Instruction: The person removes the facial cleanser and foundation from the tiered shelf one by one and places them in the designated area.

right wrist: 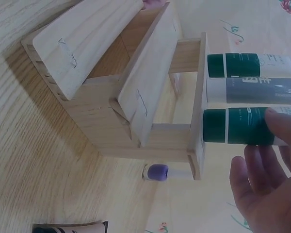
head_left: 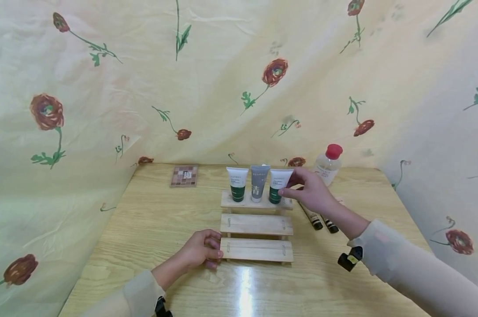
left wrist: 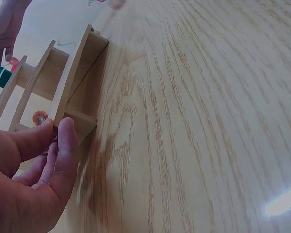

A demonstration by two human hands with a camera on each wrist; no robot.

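Observation:
A three-step wooden rack (head_left: 256, 224) stands on the table. Its top step bears three squeeze tubes standing on their caps: a white-and-green tube (head_left: 237, 180) on the left, a grey tube (head_left: 259, 181) in the middle and a second white-and-green tube (right wrist: 240, 126) on the right. My right hand (head_left: 312, 191) pinches this right-hand tube between thumb and fingers, its green cap right at the step. With thumb and forefinger, my left hand (head_left: 201, 251) grips the left end of the lowest step, its other fingers curled below, as the left wrist view shows.
Behind the rack's right side stands a clear bottle (head_left: 327, 167) with a red cap. Two dark-ended tubes (head_left: 315, 220) lie right of the rack, near my right forearm. An eyeshadow palette (head_left: 184, 176) lies at the back left. A purple-capped small bottle (right wrist: 157, 172) shows behind the rack.

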